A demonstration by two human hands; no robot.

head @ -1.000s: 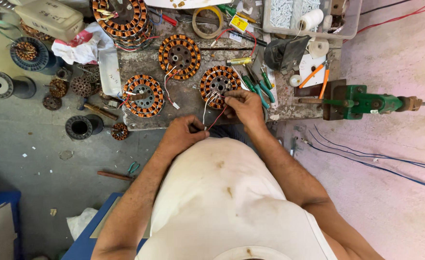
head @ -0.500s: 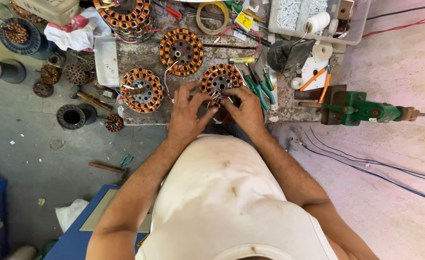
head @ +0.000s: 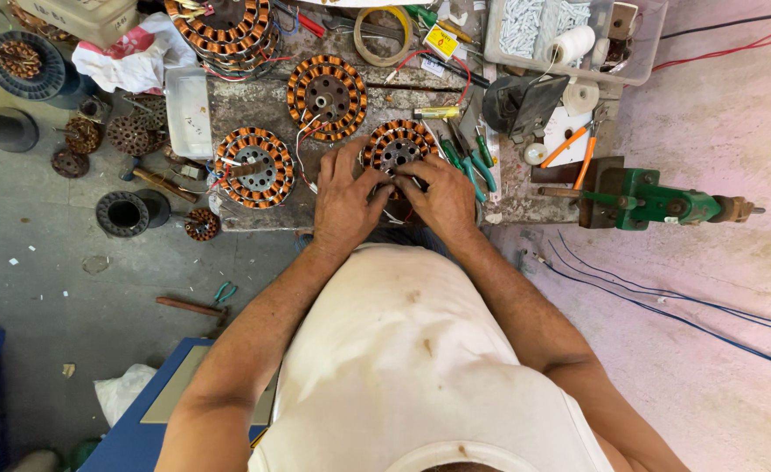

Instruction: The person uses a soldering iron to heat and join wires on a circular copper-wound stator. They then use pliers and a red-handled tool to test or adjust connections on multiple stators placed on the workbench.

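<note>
Both of my hands rest on a round motor stator [head: 397, 144] wound with copper coils, lying at the front edge of a worn workbench [head: 267, 105]. My left hand [head: 346, 197] covers its left side, fingers spread over the coils. My right hand [head: 442, 194] grips its right side, fingers curled on the windings and on thin white and red lead wires. Two similar stators lie to the left: one [head: 254, 168] near the bench's front, another [head: 326, 96] further back.
A stack of stators [head: 221, 24], a tape roll [head: 384, 35], green-handled pliers [head: 464, 162], orange screwdrivers [head: 569, 144] and a clear parts box [head: 560, 35] crowd the bench. A green vise [head: 656, 203] sits at right. Coils and spools [head: 128, 212] litter the floor at left; blue wires [head: 665, 306] trail right.
My hands moved forward from the bench's front edge up onto the stator. My left hand, which pinched wires near my body a second ago, now lies flat on the coils.
</note>
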